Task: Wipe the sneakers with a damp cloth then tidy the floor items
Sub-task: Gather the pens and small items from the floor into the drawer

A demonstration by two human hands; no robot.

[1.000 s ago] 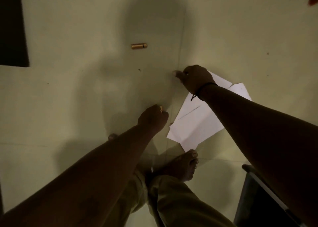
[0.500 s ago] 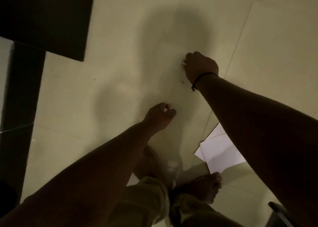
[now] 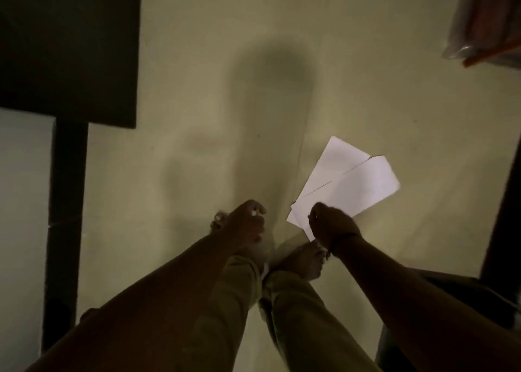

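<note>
Pale tiled floor (image 3: 394, 95) bears overlapping white paper sheets (image 3: 355, 185).

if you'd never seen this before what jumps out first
The white papers stand out brightest, overlapping sheets lying on the pale floor right of centre. Just below them the right hand hangs closed at their near corner, and the left hand is curled above the bare feet. A big dark panel fills the upper left.
</note>
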